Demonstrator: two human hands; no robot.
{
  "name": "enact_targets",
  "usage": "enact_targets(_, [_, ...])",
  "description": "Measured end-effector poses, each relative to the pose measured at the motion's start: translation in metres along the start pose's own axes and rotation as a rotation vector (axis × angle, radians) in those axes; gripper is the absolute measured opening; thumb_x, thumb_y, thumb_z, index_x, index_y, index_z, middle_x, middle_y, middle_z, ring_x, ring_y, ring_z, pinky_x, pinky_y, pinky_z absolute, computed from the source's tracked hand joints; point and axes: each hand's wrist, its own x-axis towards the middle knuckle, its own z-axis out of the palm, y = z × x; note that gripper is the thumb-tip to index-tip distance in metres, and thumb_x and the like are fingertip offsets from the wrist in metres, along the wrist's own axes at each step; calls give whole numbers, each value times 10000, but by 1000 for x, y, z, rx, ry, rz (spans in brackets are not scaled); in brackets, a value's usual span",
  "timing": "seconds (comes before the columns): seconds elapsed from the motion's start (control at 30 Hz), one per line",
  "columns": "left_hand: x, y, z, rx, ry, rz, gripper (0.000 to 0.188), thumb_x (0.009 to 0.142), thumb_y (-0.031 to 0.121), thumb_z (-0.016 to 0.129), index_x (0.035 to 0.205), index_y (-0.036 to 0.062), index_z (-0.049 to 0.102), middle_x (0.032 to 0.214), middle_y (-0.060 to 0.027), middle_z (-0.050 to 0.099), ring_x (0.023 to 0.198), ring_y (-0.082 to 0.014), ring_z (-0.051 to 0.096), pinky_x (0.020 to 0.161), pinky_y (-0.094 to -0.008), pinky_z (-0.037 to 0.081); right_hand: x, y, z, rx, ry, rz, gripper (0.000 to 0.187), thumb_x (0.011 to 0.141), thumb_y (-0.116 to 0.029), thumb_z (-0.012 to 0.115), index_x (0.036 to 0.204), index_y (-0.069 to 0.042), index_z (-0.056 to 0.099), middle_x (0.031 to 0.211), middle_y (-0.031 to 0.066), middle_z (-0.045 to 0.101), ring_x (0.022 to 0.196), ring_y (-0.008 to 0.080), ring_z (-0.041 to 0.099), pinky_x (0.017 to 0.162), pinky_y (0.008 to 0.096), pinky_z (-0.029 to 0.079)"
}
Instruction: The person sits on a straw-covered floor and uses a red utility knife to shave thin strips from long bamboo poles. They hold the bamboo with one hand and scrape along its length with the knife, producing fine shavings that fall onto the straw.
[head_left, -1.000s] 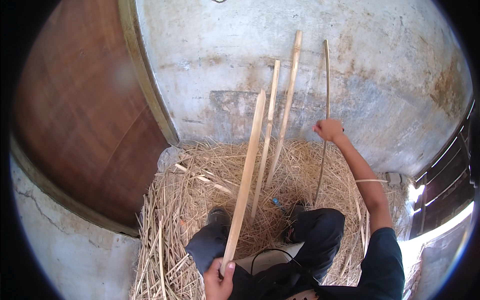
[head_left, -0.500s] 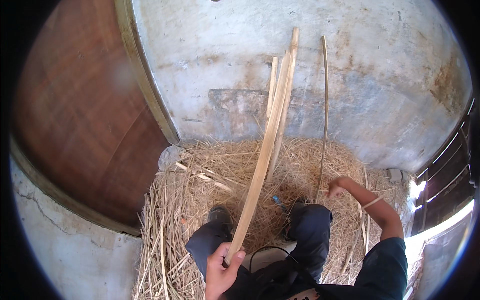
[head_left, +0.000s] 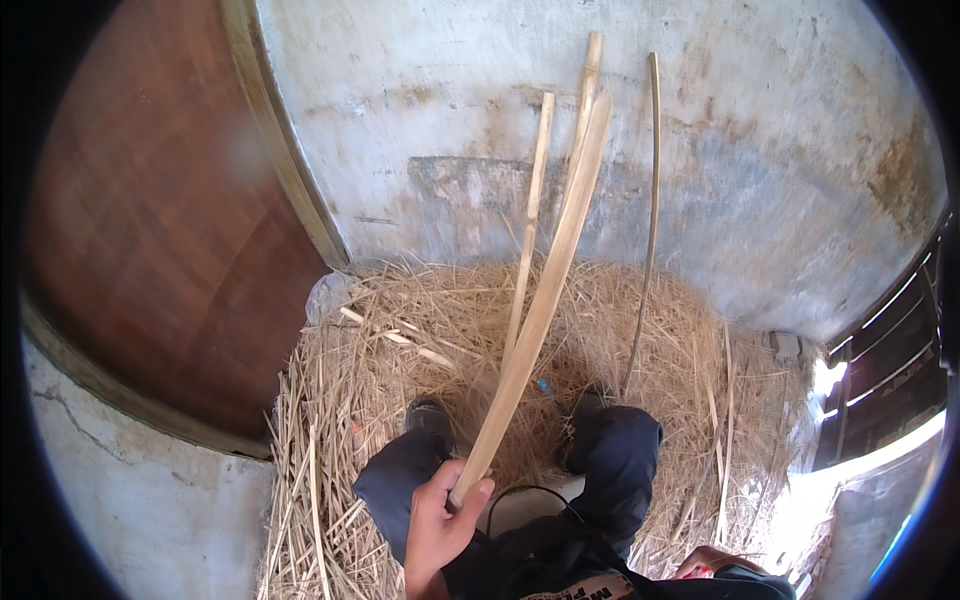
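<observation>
Nearest, at the lower edge, the right hand (head_left: 705, 562) is low beside the body, well apart from the wooden strip (head_left: 530, 345); only part of it shows, so I cannot tell whether it holds anything. The left hand (head_left: 440, 515) grips the strip's near end, thumb along one side and fingers wrapped around the other, the forearm rising from below. From that fist the strip's long axis runs forward and up, tilting to the right, between the knees and above the straw (head_left: 480, 290). Farther off, its tip overlaps a tall stick (head_left: 592, 60) in view, though contact cannot be judged; a shorter stick (head_left: 540, 160) stands to the left and a thin rod (head_left: 655, 170) to the right, before the stained wall (head_left: 780, 130)
</observation>
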Motion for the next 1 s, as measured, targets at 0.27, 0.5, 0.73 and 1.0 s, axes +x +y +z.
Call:
enact_targets(0.27, [21, 23, 12, -78, -90, 18, 158, 1048, 128, 684, 1134, 2, 721, 705, 69, 561, 639, -4, 461, 572, -221, 340, -18, -21, 74, 338, -116, -204, 542, 910, -505, 801, 1262, -96, 743, 933, 18, 708, 671, 135, 565, 578, 283, 441])
enact_targets(0.5, [27, 27, 16, -149, -173, 38, 219, 1089, 137, 613, 1211, -18, 708, 677, 64, 505, 606, -10, 433, 553, -228, 321, -17, -19, 100, 408, -216, -197, 490, 988, -479, 736, 1279, -84, 719, 869, -4, 668, 599, 82, 499, 511, 228, 376])
enact_targets(0.73, [29, 19, 14, -255, -282, -63, 271, 1097, 111, 566, 1305, -36, 657, 702, 61, 475, 609, -19, 408, 561, -222, 319, -13, -29, 81, 546, -201, -252, 444, 1067, -452, 670, 1295, -72, 695, 806, -26, 628, 526, 29, 434, 443, 173, 310])
enact_targets(1.0, [29, 28, 28, -259, -235, 6, 310, 1042, 36, 556, 1344, -28, 582, 792, 44, 532, 640, -21, 404, 578, -211, 322, -115, -184, 34, 1128, 869, -1071, 558, 1073, -663, 483, 1089, -120, 609, 630, -31, 486, 414, 106, 354, 378, 271, 302])
